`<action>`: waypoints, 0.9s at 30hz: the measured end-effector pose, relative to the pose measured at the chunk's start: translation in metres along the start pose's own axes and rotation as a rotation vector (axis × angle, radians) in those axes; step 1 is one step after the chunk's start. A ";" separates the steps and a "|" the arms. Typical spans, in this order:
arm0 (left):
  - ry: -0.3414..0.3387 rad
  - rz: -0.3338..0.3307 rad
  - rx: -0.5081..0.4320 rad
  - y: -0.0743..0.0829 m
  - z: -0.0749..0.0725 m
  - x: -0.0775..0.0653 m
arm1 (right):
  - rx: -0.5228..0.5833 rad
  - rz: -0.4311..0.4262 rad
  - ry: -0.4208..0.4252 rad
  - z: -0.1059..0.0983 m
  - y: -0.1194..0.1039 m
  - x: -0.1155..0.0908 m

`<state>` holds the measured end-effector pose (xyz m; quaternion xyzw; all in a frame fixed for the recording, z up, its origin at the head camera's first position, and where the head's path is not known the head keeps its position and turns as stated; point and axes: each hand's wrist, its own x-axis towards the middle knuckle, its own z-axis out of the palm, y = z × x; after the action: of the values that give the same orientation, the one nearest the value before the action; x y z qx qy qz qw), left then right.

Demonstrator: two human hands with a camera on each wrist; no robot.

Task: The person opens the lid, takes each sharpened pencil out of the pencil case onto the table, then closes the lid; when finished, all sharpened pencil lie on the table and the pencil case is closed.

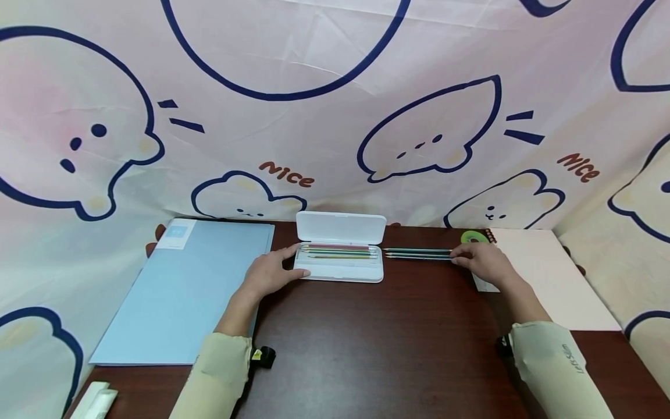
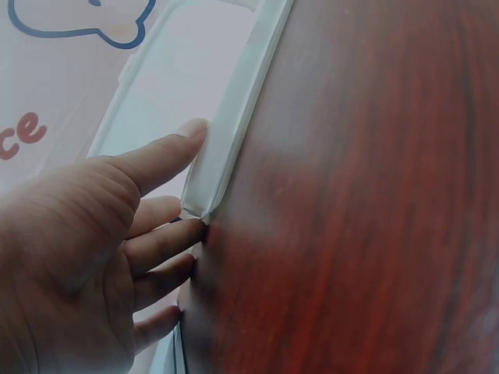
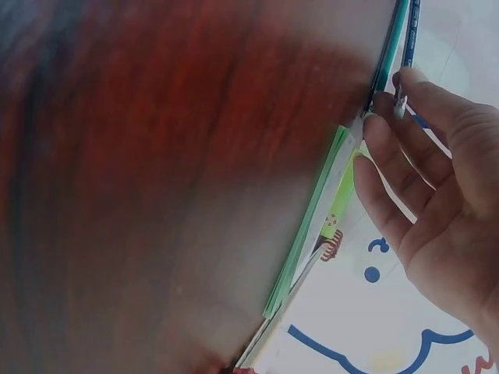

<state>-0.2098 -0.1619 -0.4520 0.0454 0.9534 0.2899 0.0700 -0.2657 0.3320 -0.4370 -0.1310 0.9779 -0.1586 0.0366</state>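
Observation:
A white pencil case (image 1: 338,277) lies with its lid (image 1: 340,227) raised at the back. Several coloured pencils (image 1: 340,251) lie lengthwise inside. My left hand (image 1: 268,272) holds the case by its left end. In the left wrist view the thumb (image 2: 168,160) rests on the case rim (image 2: 234,132), with the fingertips at its end wall. To the right of the case, several dark green and dark pencils (image 1: 416,254) lie side by side, pointing left. With thumb and forefinger, my right hand (image 1: 485,265) pinches a dark pencil (image 3: 412,39) near its right end.
A large light-blue folder (image 1: 193,291) covers the left side of the dark wooden table (image 1: 382,343). Right of my right hand lies a pale spiral-bound pad (image 1: 560,285); a green roll (image 1: 473,235) sits by its coil. White wrapped pieces (image 1: 95,401) lie at the front left.

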 end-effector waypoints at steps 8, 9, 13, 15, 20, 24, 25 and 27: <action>-0.001 0.000 0.005 0.001 -0.001 0.001 | -0.030 0.024 0.011 -0.004 0.001 0.001; -0.001 0.000 0.005 0.001 -0.001 0.001 | -0.033 0.027 0.013 -0.004 0.001 0.001; -0.002 0.000 0.007 0.001 0.000 0.001 | -0.026 0.030 0.021 -0.003 0.003 0.000; -0.002 0.001 0.007 0.001 0.000 0.001 | -0.017 0.026 0.025 -0.003 0.003 0.000; -0.002 0.002 0.009 0.001 -0.001 0.001 | 0.050 0.005 0.036 -0.002 -0.001 0.000; -0.001 0.005 0.013 0.001 -0.001 0.001 | 0.088 -0.034 0.060 -0.003 -0.014 0.004; -0.002 0.004 0.012 0.001 -0.001 0.001 | 0.094 -0.044 0.063 -0.003 -0.018 0.005; -0.002 0.004 0.009 0.001 0.000 0.001 | 0.100 -0.055 0.066 -0.003 -0.026 0.007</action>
<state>-0.2104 -0.1613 -0.4518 0.0478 0.9546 0.2855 0.0704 -0.2660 0.3072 -0.4262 -0.1506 0.9654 -0.2126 0.0063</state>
